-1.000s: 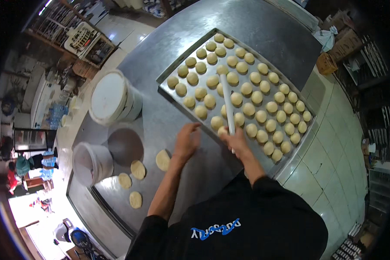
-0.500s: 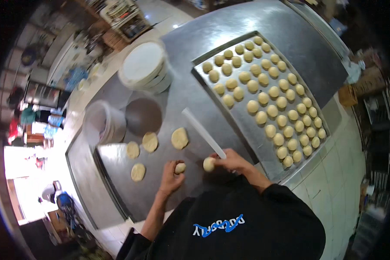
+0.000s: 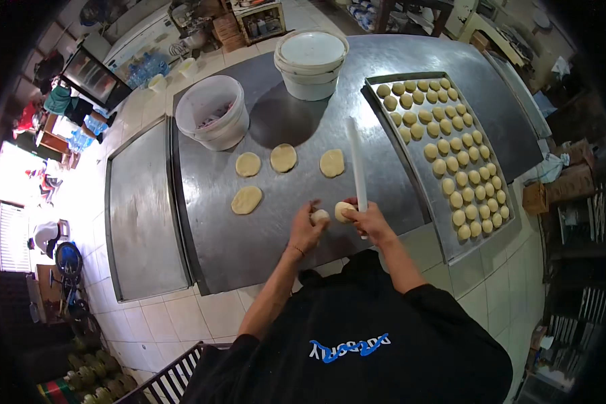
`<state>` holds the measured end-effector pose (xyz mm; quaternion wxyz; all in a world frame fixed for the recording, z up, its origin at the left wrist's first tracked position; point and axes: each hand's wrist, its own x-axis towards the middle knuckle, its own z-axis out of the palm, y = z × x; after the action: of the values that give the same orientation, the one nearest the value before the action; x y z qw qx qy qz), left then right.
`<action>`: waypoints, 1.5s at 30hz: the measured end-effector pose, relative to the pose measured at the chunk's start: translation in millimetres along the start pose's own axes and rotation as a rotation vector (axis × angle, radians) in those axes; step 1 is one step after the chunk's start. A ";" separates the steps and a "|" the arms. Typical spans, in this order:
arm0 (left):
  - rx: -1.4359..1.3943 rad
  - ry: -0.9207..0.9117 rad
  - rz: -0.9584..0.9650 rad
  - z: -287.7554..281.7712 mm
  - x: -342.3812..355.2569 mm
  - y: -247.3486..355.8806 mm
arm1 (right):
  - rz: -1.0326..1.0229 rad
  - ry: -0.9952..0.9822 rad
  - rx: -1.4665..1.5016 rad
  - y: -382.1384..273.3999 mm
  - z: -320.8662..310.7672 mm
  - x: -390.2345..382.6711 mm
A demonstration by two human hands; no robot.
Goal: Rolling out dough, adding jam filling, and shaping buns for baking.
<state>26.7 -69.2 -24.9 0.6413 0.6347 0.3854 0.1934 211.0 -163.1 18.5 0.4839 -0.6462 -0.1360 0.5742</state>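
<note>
Your left hand [image 3: 306, 232] is curled around a small dough ball [image 3: 320, 217]; your right hand [image 3: 370, 222] grips the white rolling pin [image 3: 357, 161] and pinches a second dough ball [image 3: 344, 211] beside it; a second ago the right was at the metal tray [image 3: 434, 192] and the left seemed empty; now both are loaded and near each other over the desk [image 3: 215, 249], so the work appears to have shifted there; four flattened dough rounds [image 3: 283, 158] lie beyond and leftward; the remaining dough balls [image 3: 475, 177] sit in the tray, rightward.
</note>
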 end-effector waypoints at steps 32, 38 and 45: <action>1.109 0.599 0.400 -70.9 121.4 -12.0 | -1.257 0.479 -1.179 -41.8 -10.9 166.9; 1.117 0.408 0.195 -28.4 9.7 -41.3 | -1.013 0.261 -1.413 36.6 -11.5 70.7; 0.688 0.432 0.246 -24.4 -102.2 -46.2 | -0.771 0.151 -1.451 58.0 -18.7 -16.7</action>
<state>-66.7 -133.9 -41.5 0.2689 0.7979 0.4742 0.2571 200.3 -212.7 -19.1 0.1170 -0.7430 -0.6525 0.0922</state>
